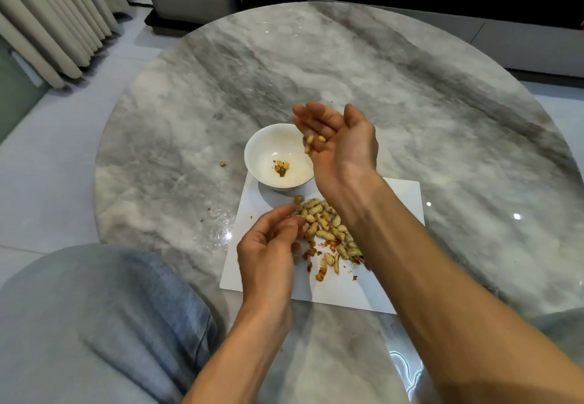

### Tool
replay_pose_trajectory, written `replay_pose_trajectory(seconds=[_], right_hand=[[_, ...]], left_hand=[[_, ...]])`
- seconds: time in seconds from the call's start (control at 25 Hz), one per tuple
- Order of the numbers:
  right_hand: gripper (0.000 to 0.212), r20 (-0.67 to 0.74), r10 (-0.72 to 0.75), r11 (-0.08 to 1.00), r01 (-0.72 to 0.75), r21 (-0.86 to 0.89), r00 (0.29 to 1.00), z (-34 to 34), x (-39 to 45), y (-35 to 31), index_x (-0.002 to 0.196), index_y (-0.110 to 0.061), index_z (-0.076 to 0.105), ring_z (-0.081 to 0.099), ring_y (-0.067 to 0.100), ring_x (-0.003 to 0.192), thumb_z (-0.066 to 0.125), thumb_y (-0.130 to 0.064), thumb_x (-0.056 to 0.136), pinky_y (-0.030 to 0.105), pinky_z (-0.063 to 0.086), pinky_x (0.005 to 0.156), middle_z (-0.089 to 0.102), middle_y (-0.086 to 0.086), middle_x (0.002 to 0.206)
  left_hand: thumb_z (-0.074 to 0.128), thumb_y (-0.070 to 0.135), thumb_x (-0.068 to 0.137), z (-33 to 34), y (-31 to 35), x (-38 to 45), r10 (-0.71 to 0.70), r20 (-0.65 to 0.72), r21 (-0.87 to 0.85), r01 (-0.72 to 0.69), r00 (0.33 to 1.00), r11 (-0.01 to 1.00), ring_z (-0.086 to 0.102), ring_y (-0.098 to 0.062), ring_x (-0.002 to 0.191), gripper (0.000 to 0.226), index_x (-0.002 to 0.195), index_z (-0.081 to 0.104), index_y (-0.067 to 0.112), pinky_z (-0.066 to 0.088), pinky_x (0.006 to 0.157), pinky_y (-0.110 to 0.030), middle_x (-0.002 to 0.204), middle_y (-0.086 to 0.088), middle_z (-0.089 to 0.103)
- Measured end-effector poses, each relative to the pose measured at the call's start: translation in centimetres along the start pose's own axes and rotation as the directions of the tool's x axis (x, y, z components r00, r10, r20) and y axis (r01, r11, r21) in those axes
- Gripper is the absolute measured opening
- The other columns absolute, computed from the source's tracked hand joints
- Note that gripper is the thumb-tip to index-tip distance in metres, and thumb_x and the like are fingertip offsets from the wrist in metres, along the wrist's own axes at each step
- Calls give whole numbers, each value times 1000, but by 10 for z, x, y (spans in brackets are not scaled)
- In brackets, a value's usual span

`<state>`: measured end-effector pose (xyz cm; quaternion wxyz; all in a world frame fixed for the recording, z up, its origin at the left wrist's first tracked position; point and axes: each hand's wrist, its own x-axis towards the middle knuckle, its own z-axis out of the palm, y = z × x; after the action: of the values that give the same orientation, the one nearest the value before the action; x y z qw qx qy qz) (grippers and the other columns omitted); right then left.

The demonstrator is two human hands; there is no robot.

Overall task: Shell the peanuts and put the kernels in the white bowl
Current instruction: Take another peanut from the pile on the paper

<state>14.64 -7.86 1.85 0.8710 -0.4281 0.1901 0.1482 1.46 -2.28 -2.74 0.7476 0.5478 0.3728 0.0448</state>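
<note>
Right hand (331, 138) flat, tilted over white bowl (268, 144), kernels (314, 143) sliding off palm. Tip lower, nearer rim, so none bounce onto counter (410, 103). Left hand (268, 245) loosely curled by peanuts (322, 223) on paper (395, 207); contents unclear.

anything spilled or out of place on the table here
Yes: a small stray crumb lies on the bare marble table, left of the white bowl and off the white sheet. A few darker specks sit near the sheet's left edge. The peanut pile itself stays on the sheet.
</note>
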Motion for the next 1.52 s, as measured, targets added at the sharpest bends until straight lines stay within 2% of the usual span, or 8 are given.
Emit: replay_pose_trajectory(seconds=[0.28, 0.48, 0.64, 0.72, 0.84, 0.92, 1.08, 1.52], right_hand=[[66, 12, -108, 965, 107, -238, 994, -26, -10, -6, 60, -4, 65, 67, 23, 104, 31, -39, 105, 35, 47, 96, 75, 13, 92], [56, -10, -22, 1000, 22, 7, 1000, -77, -29, 2, 117, 0, 68, 62, 25, 122, 32, -40, 105, 38, 43, 110, 72, 14, 119], [45, -151, 2, 1000, 2, 21, 989, -95, -38, 9, 109, 1, 69, 69, 27, 105, 40, -34, 104, 38, 53, 97, 74, 16, 106], [31, -232, -78, 968, 18, -249, 969, -102, -40, 10, 103, -2, 70, 70, 21, 83, 50, -25, 101, 34, 57, 79, 74, 10, 90], [13, -11, -393, 435, 175, -884, 920, -108, -27, 14, 97, -17, 74, 63, 13, 73, 62, -17, 94, 29, 50, 70, 70, -3, 84], [14, 240, -384, 78, 290, -954, 892, -103, -13, 14, 102, -21, 75, 60, 12, 77, 65, -19, 92, 28, 46, 72, 69, -6, 86], [21, 421, -128, -271, 377, -886, 898, -94, 5, 8, 108, -24, 75, 53, 14, 86, 63, -18, 91, 28, 40, 73, 64, -4, 95], [19, 468, -60, -430, 400, -809, 882, -84, 13, 15, 107, -24, 75, 60, 22, 97, 65, -28, 92, 28, 36, 70, 69, 0, 99]], left_hand=[[65, 3, 90, -3, 3, 3, -2, -10, -6, 2, 1000, 1000, 66, -8, 76, 23, 88, 77, 22, 54, 66, -21, 89, 1, 77], [67, 6, 89, -1, 4, 4, -19, -10, -9, 19, 1000, 1000, 67, -10, 80, 19, 90, 77, 22, 55, 71, -24, 96, -2, 77], [66, 4, 89, -2, 3, 4, -33, -15, -25, 33, 999, 999, 66, -7, 70, 20, 90, 78, 21, 55, 68, -25, 94, -4, 77], [66, 5, 89, -1, 1, 5, -29, -5, -10, 29, 1000, 1000, 69, -11, 81, 21, 91, 78, 21, 55, 71, -27, 97, -2, 77], [67, 5, 89, 0, -1, 6, -29, 7, 5, 29, 1000, 1000, 70, -18, 92, 21, 91, 79, 21, 54, 74, -30, 98, 1, 77], [67, 5, 89, -1, -2, 8, -29, 1, 1, 29, 1000, 1000, 70, -19, 92, 21, 90, 80, 22, 53, 73, -30, 98, 1, 77], [67, 5, 89, 0, -4, 9, -36, 19, 2, 36, 999, 999, 71, -15, 96, 23, 91, 80, 23, 53, 76, -29, 98, 3, 77], [66, 5, 90, 1, -1, 8, -21, 22, -12, 21, 1000, 1000, 71, -12, 95, 23, 91, 79, 23, 52, 74, -25, 99, 4, 77]])
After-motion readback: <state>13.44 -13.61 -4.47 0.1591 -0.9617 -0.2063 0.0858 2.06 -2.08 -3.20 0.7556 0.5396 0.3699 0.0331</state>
